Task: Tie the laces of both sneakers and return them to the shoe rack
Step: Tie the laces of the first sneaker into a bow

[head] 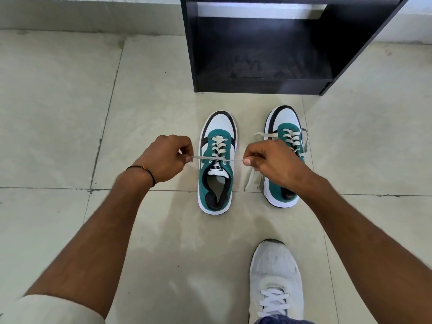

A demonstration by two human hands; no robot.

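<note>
My white shoe (275,281) sits nearest, planted on the floor (58,113). Beyond it, my left hand (163,157) and right hand (268,160) each pinch one lace (205,157) end, pulling apart to cinch the first knot over the left sneaker (217,162) between them. The right sneaker (285,136), just past my right grip, lies untied; the rack (257,54) waits beyond.

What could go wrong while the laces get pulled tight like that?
The left hand and right hand pinch thin lace ends over the left sneaker; one could slip out, so the knot may come loose. The right sneaker's laces trail on the floor and might get stepped on.
</note>
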